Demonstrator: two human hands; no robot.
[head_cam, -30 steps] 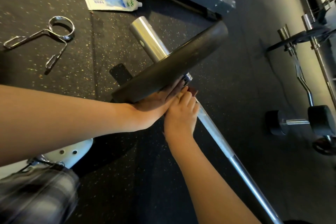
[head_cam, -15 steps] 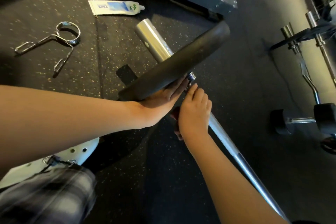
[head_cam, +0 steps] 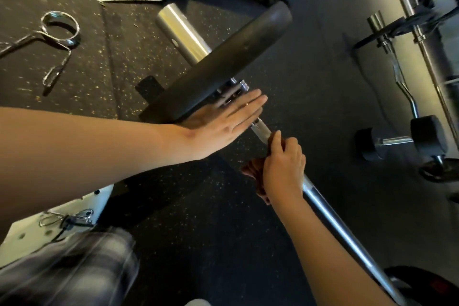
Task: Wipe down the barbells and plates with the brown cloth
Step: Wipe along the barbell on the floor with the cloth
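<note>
The left hand (head_cam: 223, 119) lay flat against the plate (head_cam: 218, 64). The right hand (head_cam: 283, 164) gripped the brown cloth (head_cam: 250, 169) round the barbell (head_cam: 335, 223), and most wiping seemingly remained.

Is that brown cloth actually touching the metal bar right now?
Touching. The head view shows the right hand gripping the brown cloth around the barbell shaft, no gap between them, a little way down from the black plate.
</note>
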